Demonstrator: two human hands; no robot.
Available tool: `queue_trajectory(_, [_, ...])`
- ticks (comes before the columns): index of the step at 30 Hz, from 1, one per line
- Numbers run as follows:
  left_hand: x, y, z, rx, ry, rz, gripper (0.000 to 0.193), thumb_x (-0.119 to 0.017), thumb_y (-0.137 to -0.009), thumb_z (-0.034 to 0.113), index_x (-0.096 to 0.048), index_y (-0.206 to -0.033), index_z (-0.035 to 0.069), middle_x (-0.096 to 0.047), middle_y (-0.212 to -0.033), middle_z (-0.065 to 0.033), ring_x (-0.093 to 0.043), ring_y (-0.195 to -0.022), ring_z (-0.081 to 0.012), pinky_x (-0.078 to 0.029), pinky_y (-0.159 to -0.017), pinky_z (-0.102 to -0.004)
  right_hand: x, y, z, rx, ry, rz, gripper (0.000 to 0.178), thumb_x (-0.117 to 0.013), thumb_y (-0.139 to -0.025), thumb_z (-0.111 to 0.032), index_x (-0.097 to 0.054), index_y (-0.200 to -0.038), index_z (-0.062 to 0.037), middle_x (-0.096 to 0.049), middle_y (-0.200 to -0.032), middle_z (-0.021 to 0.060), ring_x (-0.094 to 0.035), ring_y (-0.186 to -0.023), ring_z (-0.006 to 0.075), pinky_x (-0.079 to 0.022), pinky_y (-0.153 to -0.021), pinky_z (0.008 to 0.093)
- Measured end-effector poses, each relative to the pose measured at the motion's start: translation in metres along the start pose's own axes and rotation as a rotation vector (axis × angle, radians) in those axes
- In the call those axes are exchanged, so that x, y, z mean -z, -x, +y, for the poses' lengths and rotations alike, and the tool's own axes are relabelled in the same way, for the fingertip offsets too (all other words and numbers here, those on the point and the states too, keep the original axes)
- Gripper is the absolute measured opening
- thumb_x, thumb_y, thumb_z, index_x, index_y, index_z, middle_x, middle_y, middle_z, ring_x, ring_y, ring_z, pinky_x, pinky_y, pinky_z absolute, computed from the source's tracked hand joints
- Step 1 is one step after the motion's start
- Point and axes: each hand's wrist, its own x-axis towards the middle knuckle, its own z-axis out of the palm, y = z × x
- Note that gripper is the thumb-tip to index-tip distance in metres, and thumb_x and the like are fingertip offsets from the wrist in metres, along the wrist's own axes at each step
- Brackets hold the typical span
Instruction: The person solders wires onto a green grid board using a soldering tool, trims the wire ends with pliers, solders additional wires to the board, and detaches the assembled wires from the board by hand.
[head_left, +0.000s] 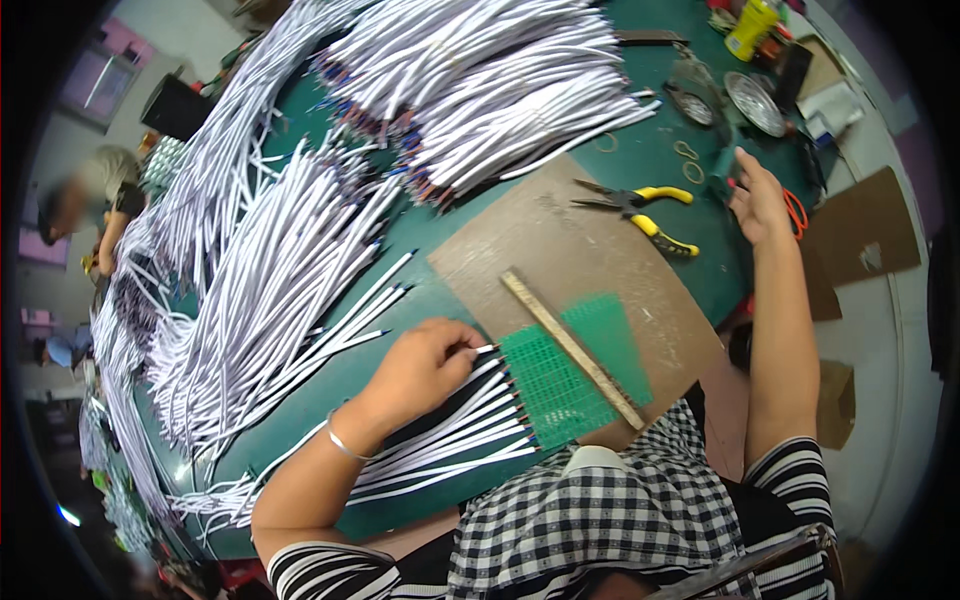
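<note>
A white cable (pixel 485 349) is at the left edge of a small green mesh sheet (pixel 545 390), just in front of the person. The left hand (pixel 430 365) pinches it between thumb and fingers near its tip; a silver bangle (pixel 345 438) circles that wrist. Below the hand, a row of white cables (pixel 500 437) fans out to the left, their dark and reddish tips lined up along the mesh's edge. A narrow, straight yellowish strip (pixel 572 348) lies diagonally across the mesh. Both rest on a brown board (pixel 540 225), where pliers (pixel 632 203) with yellow-and-black handles lie, jaws parted and pointing left.

The right hand (pixel 762 205) is well apart, near the right edge of the green table (pixel 720 280), its fingers stretched forward and slightly bent. Whether they hold something small cannot be told. An orange loop (pixel 797 214) shows just beside it, and thin rubber bands (pixel 690 165) lie nearby. Beyond are round metal dishes (pixel 755 102) and a yellow container (pixel 752 30).

Thick bundles of white cables (pixel 520 90) cover the table's far and left parts. The person wears a black-and-white checked apron (pixel 600 520) over striped sleeves (pixel 330 572). At upper left, another person (pixel 110 190) appears, blurred.
</note>
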Motion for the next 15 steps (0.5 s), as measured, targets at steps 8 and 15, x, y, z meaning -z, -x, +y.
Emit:
queue_trajectory(8, [-0.013,0.007,-0.016,-0.346,-0.222,0.251,0.017,-0.066,-0.074,0.005,-0.064,-0.091,0.008,-0.061,-0.082,-0.0072,-0.06,-0.072,-0.0257,-0.049,-0.06,-0.0331,-0.012,-0.021,0.008,-0.109,-0.273,0.041,0.017,-0.068,-0.082,-0.025,-0.058,-0.091,-0.0133,-0.06,-0.08,0.0,-0.055,-0.068,0.0117,-0.045,-0.059,0.0261])
queue_trajectory(15, [-0.008,0.007,-0.017,-0.534,-0.44,0.244,0.023,-0.064,-0.069,0.008,-0.064,-0.092,0.009,-0.059,-0.081,-0.0045,-0.059,-0.065,-0.0207,-0.049,-0.054,-0.0305,-0.007,0.044,-0.012,0.732,-0.134,0.258,0.022,-0.066,-0.083,-0.015,-0.052,-0.097,-0.0035,-0.061,-0.085,0.0069,-0.061,-0.071,0.0167,-0.05,-0.064,0.0288])
